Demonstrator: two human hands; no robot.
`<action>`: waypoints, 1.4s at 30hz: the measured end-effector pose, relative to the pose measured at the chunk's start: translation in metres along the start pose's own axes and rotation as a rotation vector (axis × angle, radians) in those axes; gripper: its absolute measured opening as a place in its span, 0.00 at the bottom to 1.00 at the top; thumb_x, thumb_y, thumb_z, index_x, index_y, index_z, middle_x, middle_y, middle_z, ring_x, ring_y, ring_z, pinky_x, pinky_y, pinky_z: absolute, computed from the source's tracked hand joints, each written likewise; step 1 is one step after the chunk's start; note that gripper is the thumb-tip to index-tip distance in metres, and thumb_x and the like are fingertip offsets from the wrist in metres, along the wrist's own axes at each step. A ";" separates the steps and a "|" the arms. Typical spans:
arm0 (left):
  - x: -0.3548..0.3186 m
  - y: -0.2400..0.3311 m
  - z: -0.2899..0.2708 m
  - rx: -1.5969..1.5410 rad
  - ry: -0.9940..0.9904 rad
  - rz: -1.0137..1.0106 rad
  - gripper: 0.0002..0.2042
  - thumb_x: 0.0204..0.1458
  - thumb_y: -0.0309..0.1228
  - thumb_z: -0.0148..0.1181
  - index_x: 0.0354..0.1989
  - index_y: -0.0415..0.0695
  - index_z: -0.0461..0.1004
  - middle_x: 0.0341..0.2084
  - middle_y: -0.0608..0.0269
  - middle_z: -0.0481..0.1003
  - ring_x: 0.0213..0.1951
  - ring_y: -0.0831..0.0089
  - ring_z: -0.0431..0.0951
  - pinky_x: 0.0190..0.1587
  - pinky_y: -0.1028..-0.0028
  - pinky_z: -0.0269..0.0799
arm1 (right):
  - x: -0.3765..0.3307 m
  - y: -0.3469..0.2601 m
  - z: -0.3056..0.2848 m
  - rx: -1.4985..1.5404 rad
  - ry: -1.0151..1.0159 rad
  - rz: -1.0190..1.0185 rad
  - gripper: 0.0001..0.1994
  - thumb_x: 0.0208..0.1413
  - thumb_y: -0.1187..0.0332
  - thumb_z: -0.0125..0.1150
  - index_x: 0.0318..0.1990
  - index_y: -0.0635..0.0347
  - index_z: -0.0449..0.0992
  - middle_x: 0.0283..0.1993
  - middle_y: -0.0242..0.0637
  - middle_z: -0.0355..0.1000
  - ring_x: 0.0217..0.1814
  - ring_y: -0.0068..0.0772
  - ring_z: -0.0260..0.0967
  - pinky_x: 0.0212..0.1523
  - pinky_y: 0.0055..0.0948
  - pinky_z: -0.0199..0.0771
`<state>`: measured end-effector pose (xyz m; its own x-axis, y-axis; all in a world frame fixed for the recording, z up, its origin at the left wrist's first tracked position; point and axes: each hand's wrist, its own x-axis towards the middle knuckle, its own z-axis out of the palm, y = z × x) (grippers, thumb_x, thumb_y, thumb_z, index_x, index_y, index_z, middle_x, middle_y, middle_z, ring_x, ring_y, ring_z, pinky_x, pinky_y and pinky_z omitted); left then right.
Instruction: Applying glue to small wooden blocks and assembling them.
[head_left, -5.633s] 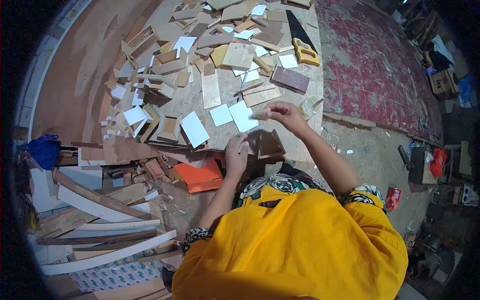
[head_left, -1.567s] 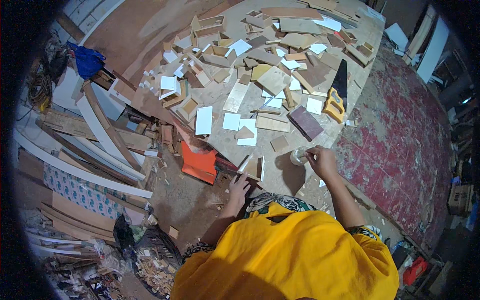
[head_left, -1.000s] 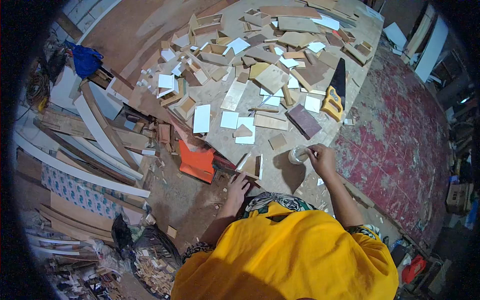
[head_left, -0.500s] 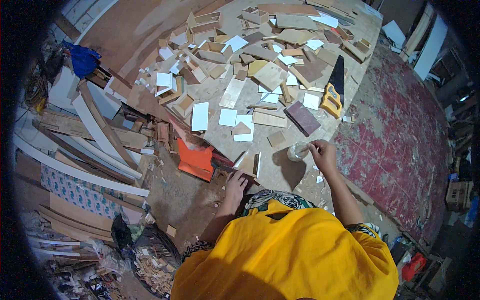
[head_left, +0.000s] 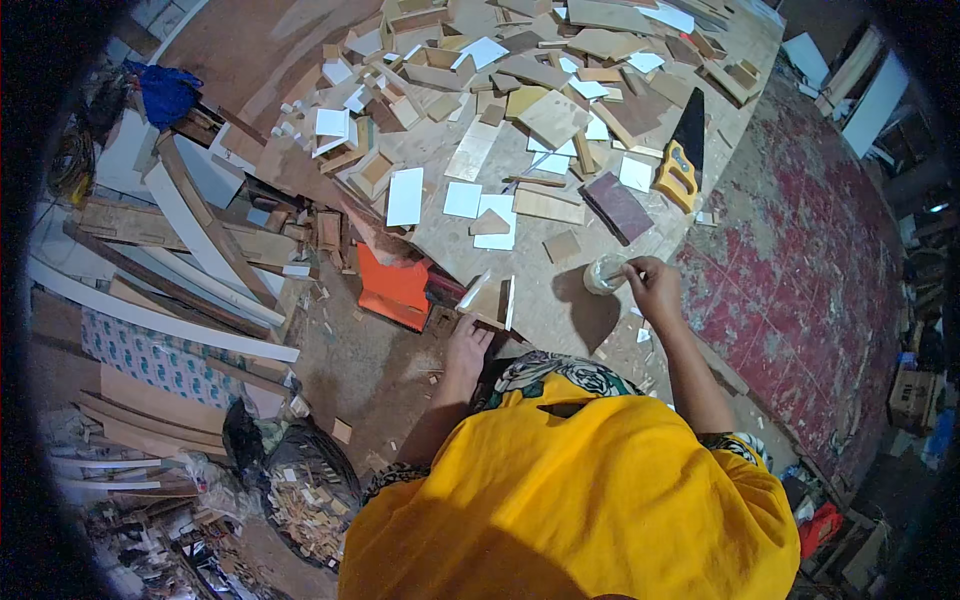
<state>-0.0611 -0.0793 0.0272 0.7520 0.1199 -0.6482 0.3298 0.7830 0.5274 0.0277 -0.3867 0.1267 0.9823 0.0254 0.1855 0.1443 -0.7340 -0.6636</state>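
While the right hand (head_left: 655, 290) dips a small stick or brush into the little round pot (head_left: 603, 274), the left hand (head_left: 468, 345) pins a small wood-and-white-laminate piece (head_left: 490, 298) at the near edge of the worktop (head_left: 545, 310).

- Right grip: narrow pinch closed on the applicator, tip at or in the pot mouth. Too small to tell what is in the pot (looks like glue, a guess only).
- Left grip: fingers lie on or against the piece's near edge; cannot tell whether they close round it or just press.
- Pot sits at about 3 o'clock from the piece, near it but not touching, just inside the worktop's right edge. Dark reddish board (head_left: 617, 207) at 12 o'clock from the pot, yellow-handled handsaw (head_left: 682, 160) further out at 1 o'clock.
- Orange block (head_left: 394, 288) at 9 o'clock from the piece, off the worktop edge.

Doing the step well, my read:
1. Load the tip lightly, wipe excess on the pot rim.
2. Keep the left hand's pressure steady so the piece does not tip off the edge.
3. Carry the tip low and straight across, short path, no drips on the loose offcuts (head_left: 480, 205) at 12 o'clock.
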 end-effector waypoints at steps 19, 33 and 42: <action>-0.034 0.057 0.059 -0.063 -0.359 -0.019 0.25 0.39 0.38 0.62 0.47 0.42 0.65 0.43 0.57 0.70 0.45 0.62 0.70 0.50 0.63 0.66 | -0.010 0.002 -0.048 0.393 0.094 0.207 0.09 0.51 0.68 0.55 0.30 0.66 0.75 0.21 0.34 0.72 0.23 0.19 0.66 0.25 0.20 0.65; -0.049 0.064 0.091 0.096 -0.433 -0.030 0.30 0.37 0.42 0.63 0.49 0.40 0.63 0.42 0.56 0.69 0.44 0.63 0.71 0.47 0.64 0.68 | -0.010 -0.014 -0.067 1.107 0.133 0.411 0.09 0.53 0.66 0.54 0.34 0.62 0.75 0.24 0.29 0.70 0.18 0.11 0.54 0.19 0.13 0.50; -0.067 0.065 0.124 0.150 -0.512 -0.031 0.30 0.39 0.44 0.62 0.48 0.40 0.63 0.41 0.55 0.70 0.42 0.63 0.72 0.44 0.63 0.71 | -0.012 -0.056 -0.067 1.397 0.021 0.336 0.10 0.52 0.66 0.55 0.37 0.62 0.73 0.27 0.30 0.72 0.20 0.13 0.57 0.20 0.11 0.52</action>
<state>-0.0188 -0.1120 0.1728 0.9106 -0.2439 -0.3336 0.4057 0.6813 0.6093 -0.0006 -0.3914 0.2104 0.9926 -0.0311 -0.1175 -0.0810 0.5522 -0.8298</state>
